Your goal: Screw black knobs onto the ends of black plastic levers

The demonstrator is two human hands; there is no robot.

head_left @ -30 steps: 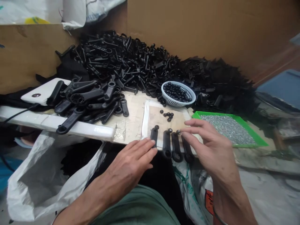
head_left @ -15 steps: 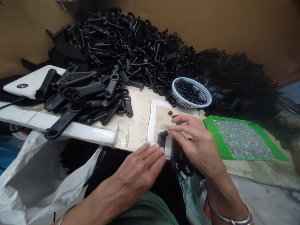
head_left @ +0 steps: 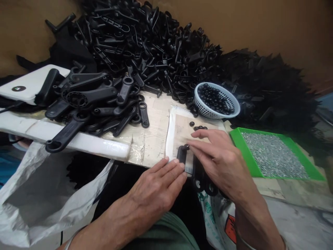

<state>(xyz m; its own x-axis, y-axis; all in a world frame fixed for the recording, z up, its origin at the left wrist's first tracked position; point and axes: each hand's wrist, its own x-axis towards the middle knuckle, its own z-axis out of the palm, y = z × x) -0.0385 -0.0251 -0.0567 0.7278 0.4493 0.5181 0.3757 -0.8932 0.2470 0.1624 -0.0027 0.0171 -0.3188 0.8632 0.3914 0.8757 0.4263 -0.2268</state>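
My left hand (head_left: 158, 187) lies with its fingers together over a black plastic arm (head_left: 181, 154), holding it at the table's front edge. The lower part of that arm is hidden under my fingers. My right hand (head_left: 223, 161) pinches at a small black round piece (head_left: 186, 147) at the upper end of the arm; a small bright spot shows there. More black arms (head_left: 198, 184) stick out below my right hand, partly covered by it. Several small black rings (head_left: 200, 128) lie just beyond my right fingers.
A pale blue basket (head_left: 199, 107) of black rings stands behind. To the right is a green tray (head_left: 243, 149) full of small metal pins. Black arms (head_left: 91, 95) are heaped at left beside a white device (head_left: 28, 81), with a large pile (head_left: 145, 45) behind. A white sack (head_left: 33, 194) hangs open below.
The view has shifted slightly. My right fingertips have closed in on the small round piece at the arm's end. My left hand stays on the arm.
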